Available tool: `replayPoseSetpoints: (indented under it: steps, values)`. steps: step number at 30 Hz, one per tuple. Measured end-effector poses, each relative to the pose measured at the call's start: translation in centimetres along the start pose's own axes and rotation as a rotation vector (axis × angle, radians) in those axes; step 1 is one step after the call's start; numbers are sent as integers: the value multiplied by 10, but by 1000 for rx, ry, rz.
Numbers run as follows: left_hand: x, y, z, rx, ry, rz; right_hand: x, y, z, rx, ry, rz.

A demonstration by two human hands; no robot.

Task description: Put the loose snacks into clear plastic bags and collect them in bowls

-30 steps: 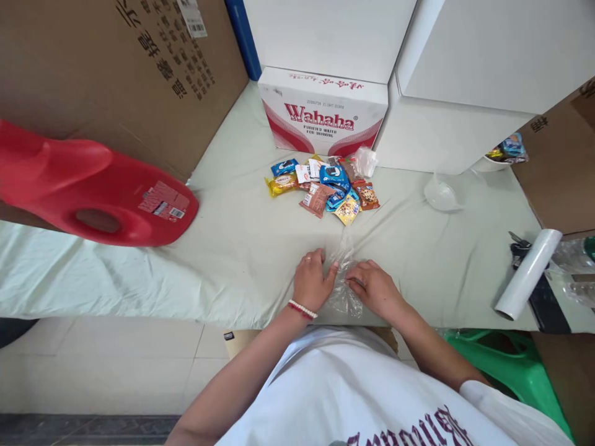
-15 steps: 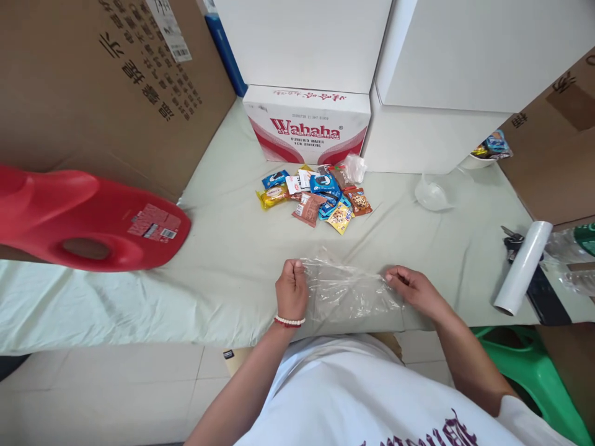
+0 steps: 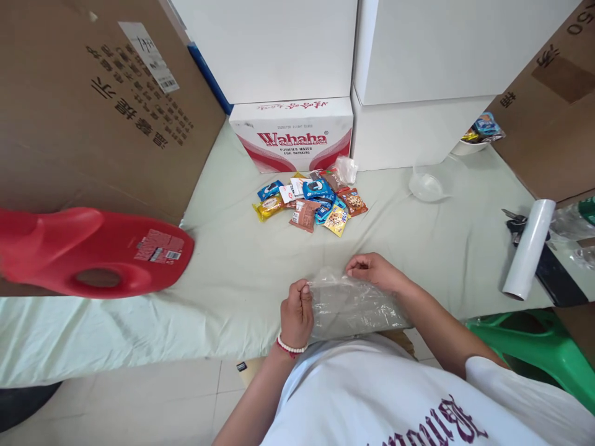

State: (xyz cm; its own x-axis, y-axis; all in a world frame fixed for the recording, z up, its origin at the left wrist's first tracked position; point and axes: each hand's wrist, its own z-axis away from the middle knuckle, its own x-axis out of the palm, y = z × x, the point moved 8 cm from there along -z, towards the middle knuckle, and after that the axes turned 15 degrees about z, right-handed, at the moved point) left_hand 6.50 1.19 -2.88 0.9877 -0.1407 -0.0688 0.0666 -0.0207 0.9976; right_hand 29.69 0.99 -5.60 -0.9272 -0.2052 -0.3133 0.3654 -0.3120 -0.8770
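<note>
A clear plastic bag (image 3: 346, 308) lies across the front of the cloth-covered table, its upper edge lifted between my hands. My left hand (image 3: 297, 313), with a beaded bracelet at the wrist, pinches the bag's left corner. My right hand (image 3: 372, 271) has its fingers closed on the upper edge, part of the way along toward the left hand. Beyond the bag sits a pile of wrapped snacks (image 3: 304, 215) in blue, yellow, brown and white packets. A crumpled clear plastic piece (image 3: 346, 170) rests at the pile's back right.
Behind the snacks stands a Wahaha water carton (image 3: 292, 139) beneath white boxes. A red jug (image 3: 116, 248) lies at left beside a brown carton (image 3: 93, 118). At right are a clear bowl (image 3: 428, 186), a snack-filled white bowl (image 3: 469, 147), a white roll (image 3: 528, 251) and a green stool (image 3: 553, 341).
My right hand has moved left along the bag's upper edge, closer to my left hand. The camera view has shifted and tilted slightly.
</note>
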Motion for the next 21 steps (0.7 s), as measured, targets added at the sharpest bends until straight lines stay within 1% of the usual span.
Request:
replayPoseSetpoints:
  steps: [2,5,8,11,12,14,16,17,18,19,20,21]
  values:
    - [-3,-6,1,-22,10,-31,-21,2,4,0,200,-68]
    - [-5,-13,2,-45,18,-79,-52,1,18,-17,487,-65]
    - [-8,-13,3,-34,40,-72,-73,-6,35,-68,697,-13]
    - [-16,-12,1,-4,95,-63,-89,-11,55,-133,915,78]
    - [-19,-12,-1,0,120,-80,-92,-11,58,-143,968,115]
    - [-23,-12,-7,1,169,-150,-95,-6,57,-146,1004,190]
    - [-26,-7,-13,46,228,-259,-93,3,47,-135,958,245]
    - [-26,0,-15,104,268,-329,-90,8,40,-128,928,260]
    - [-26,9,-15,188,317,-407,-88,13,34,-121,905,268]
    - [-24,21,-13,303,368,-486,-86,17,29,-114,893,272]
    - [-18,34,-10,438,391,-558,-84,19,26,-107,886,276]
    - [-7,45,-6,577,355,-621,-82,20,23,-105,885,280]
